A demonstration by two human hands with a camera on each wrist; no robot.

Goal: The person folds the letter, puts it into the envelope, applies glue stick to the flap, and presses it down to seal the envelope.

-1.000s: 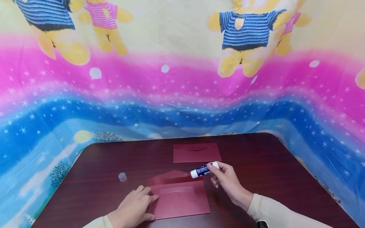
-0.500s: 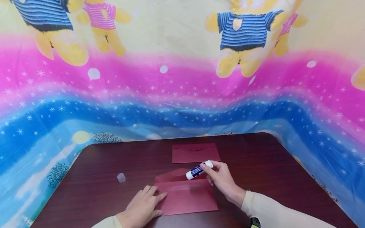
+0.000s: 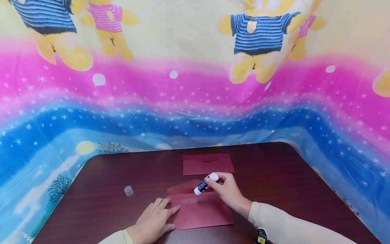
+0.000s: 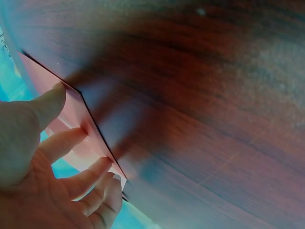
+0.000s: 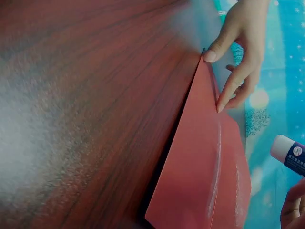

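A dark red envelope (image 3: 202, 213) lies on the table, its flap (image 3: 182, 188) folded open toward the far side. Whitish glue streaks show on the flap and along the upper body in the right wrist view. My left hand (image 3: 153, 217) rests on the envelope's left edge, fingers spread; in the left wrist view its fingertips (image 4: 86, 131) touch the paper. Between thumb and fingers, my right hand (image 3: 230, 193) holds a white and dark blue glue stick (image 3: 203, 185) tilted over the flap line. Whether the stick's tip touches the paper I cannot tell.
A second red envelope (image 3: 208, 164), flap down, lies farther back on the table. The clear glue stick cap (image 3: 128, 190) stands to the left. A printed cloth (image 3: 170, 112) hangs behind the dark wooden table (image 3: 274, 176).
My right hand has moved left and slightly nearer with the glue stick, which now tilts more steeply. The near envelope and left hand have shifted right.
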